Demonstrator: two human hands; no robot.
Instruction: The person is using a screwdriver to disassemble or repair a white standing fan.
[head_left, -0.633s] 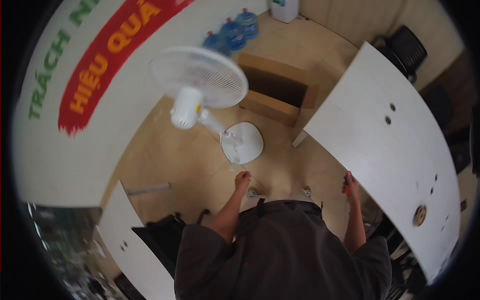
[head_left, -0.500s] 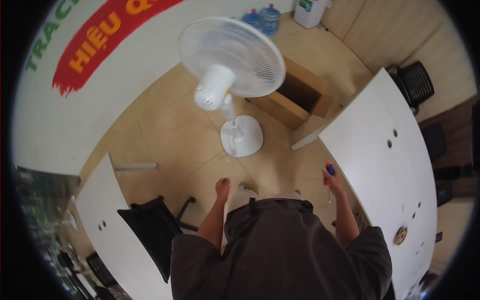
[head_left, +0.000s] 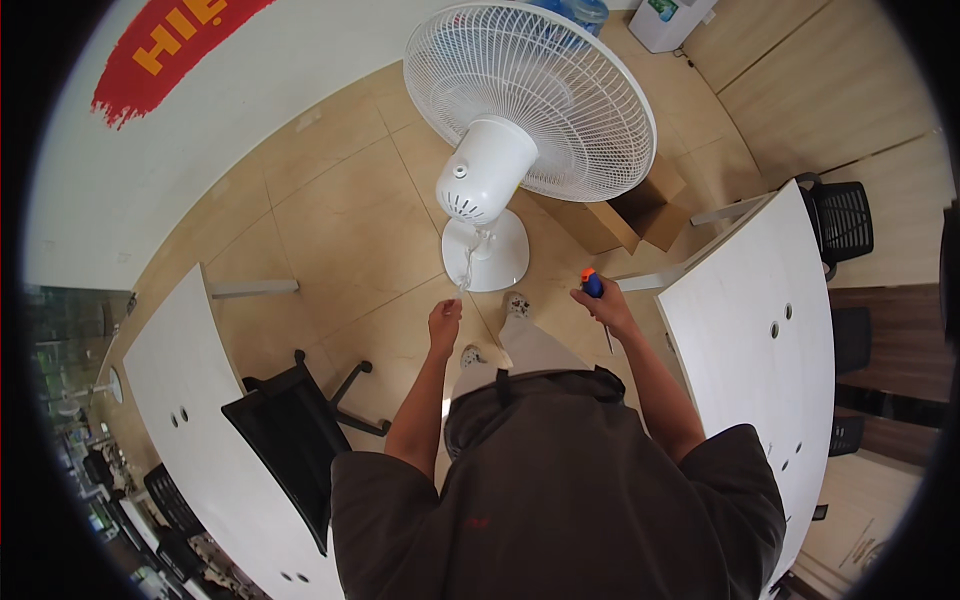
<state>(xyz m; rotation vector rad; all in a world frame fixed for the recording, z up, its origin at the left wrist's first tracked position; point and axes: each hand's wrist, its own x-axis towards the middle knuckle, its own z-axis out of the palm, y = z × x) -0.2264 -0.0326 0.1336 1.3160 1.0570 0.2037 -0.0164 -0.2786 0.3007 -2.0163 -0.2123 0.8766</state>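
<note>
A white pedestal fan (head_left: 488, 165) stands on the floor ahead of me, its wire-guarded head tilted up and its back toward me. A pale bundled cord (head_left: 467, 270) hangs down the near side of its stand, over the white base (head_left: 508, 250). My left hand (head_left: 445, 326) is closed just below that cord; whatever its fingertips pinch, if anything, is too small to make out. In my right hand (head_left: 608, 308) is a screwdriver (head_left: 592, 286) with a blue and orange handle, gripped in the fist with its metal shaft pointing down toward me.
Behind the fan lies an open cardboard box (head_left: 590, 222). A white table (head_left: 745, 330) runs along my right, another white table (head_left: 170, 345) along my left. A black office chair (head_left: 285, 430) stands close on the left. Blue water bottles (head_left: 585, 15) are at the back wall.
I have come nearer to the fan, which now looks larger. My right hand with the screwdriver has moved inward and forward; my left hand has risen close to the hanging cord.
</note>
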